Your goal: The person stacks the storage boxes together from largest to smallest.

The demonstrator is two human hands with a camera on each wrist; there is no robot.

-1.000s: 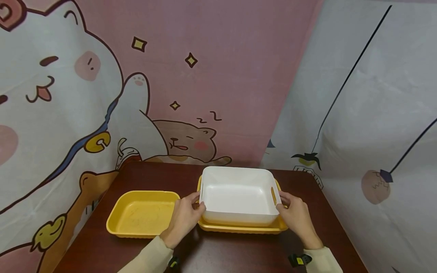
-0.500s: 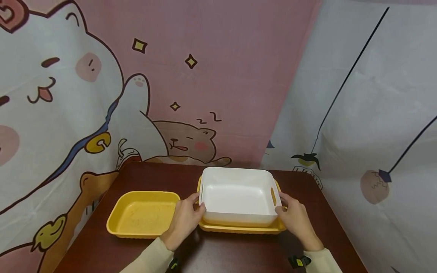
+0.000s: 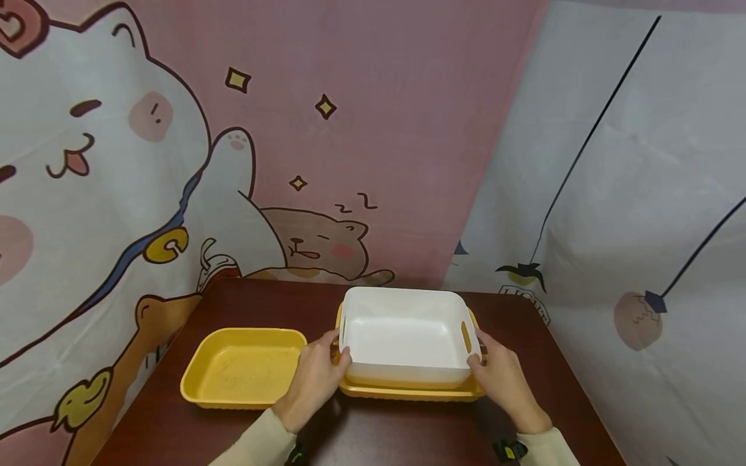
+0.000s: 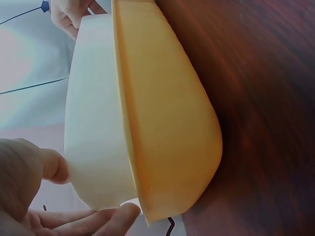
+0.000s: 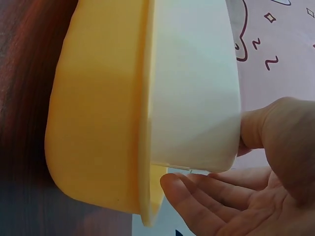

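Note:
A white plastic bin (image 3: 408,333) with handle slots in its short sides sits inside a yellow tray (image 3: 408,391), its upper part standing above the tray's rim. My left hand (image 3: 315,375) holds the bin's left end, thumb at the near corner of the rim and fingers along the outer side by the slot. At the other end my right hand (image 3: 506,378) grips in the same way, its fingers (image 5: 197,201) beside the slot and just above the yellow rim. Both wrist views show the near walls of bin and tray; the bin's bottom is hidden inside the tray.
A second yellow tray (image 3: 245,369) lies on the dark brown table (image 3: 402,433), left of my left hand. Cloth with cartoon animals (image 3: 326,239) hangs behind the table, and a pale grey sheet (image 3: 612,194) hangs at the right.
My right hand has shifted slightly left and its thumb sits a little lower at the bin's corner. The yellow tray's right end has edged slightly left. My left hand stays almost still.

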